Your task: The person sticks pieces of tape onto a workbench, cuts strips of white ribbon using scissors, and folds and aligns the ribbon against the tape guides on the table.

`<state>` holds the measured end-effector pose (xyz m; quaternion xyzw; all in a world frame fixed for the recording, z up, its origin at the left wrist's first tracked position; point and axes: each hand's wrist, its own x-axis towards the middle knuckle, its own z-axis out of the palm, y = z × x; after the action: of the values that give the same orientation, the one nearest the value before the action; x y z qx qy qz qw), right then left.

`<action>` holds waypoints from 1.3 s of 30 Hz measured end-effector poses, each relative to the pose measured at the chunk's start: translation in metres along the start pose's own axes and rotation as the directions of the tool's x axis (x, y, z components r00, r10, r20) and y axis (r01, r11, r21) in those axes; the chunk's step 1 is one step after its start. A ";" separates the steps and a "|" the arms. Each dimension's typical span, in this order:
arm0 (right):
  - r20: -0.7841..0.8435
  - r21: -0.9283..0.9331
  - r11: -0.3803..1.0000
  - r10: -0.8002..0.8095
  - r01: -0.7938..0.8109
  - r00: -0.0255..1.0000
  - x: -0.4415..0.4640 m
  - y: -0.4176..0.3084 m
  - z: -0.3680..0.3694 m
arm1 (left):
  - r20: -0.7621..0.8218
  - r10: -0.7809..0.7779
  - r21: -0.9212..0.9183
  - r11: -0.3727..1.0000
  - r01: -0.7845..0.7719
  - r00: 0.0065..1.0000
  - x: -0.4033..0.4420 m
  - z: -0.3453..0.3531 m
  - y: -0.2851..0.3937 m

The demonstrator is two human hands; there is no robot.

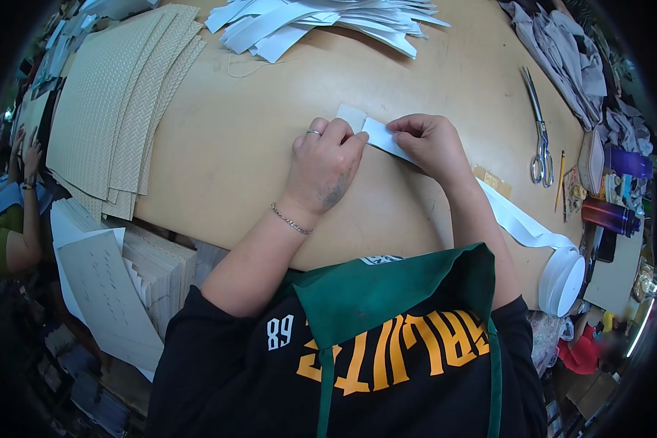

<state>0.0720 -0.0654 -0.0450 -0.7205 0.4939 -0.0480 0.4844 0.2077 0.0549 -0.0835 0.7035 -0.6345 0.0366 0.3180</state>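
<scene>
Wooden counter (219, 160) is filling most of the view; textured sheets (120, 102) are stacking up on the left, a pile of white cuttings (328, 22) is lying at the far edge. Scissors (540, 128) and a pencil (561, 182) are resting right, near grey cloth (562, 66); a white roll (562, 281) is sitting at the near right edge. Papers (160, 270) are standing below the counter's left edge. Another person's arm (23, 219) is showing far left.

Lens rim is darkening the corners; cuttings are running out of frame. Right forearm is covering part of the white band (515, 219), so can't tell if it's joining the strip (387, 137).

Strip is lying mid-counter between the hands, a pale card (351, 117) at its left end. Left hand (325, 160) is curling palm-down at that end, fingertips partly hidden; can't tell if they're pinching. Right hand (431, 146) is bending inward, thumb and forefinger pinching the strip.
</scene>
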 end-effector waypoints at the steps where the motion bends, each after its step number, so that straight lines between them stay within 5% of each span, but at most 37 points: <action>1: 0.002 -0.010 1.000 -0.007 0.007 1.000 0.000 0.001 0.000 | 0.005 0.000 -0.002 1.000 0.000 1.000 0.000 -0.001 0.000; 7: -0.018 -0.029 0.998 -0.062 0.062 0.998 -0.002 0.005 0.003 | -0.015 0.031 -0.023 0.999 -0.031 0.999 0.000 0.000 -0.002; 10: -0.069 -0.141 0.945 -0.306 0.294 0.950 -0.003 0.019 0.009 | -0.006 0.020 -0.025 0.999 -0.020 1.000 0.001 0.000 -0.001; 16: -0.074 -0.342 0.866 -0.411 0.364 0.908 -0.006 0.018 0.012 | 0.010 0.032 -0.037 0.999 -0.032 0.999 0.001 -0.002 -0.001; 23: -0.093 -0.433 0.816 -0.462 0.382 0.882 -0.010 0.017 0.016 | 0.004 0.042 -0.046 0.998 -0.042 0.999 0.001 0.000 -0.002; 29: -0.096 -0.483 0.786 -0.484 0.385 0.870 -0.011 0.018 0.018 | -0.031 -0.081 -0.232 0.970 0.072 0.996 0.000 0.000 -0.006; 39: -0.127 -0.560 0.720 -0.563 0.409 0.817 -0.015 0.017 0.020 | -0.010 -0.039 -0.197 0.980 0.036 0.999 0.002 -0.002 -0.005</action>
<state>0.0636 -0.0413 -0.0621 -0.9117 0.3443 -0.1471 0.1693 0.2131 0.0541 -0.0826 0.6801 -0.6196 -0.0275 0.3910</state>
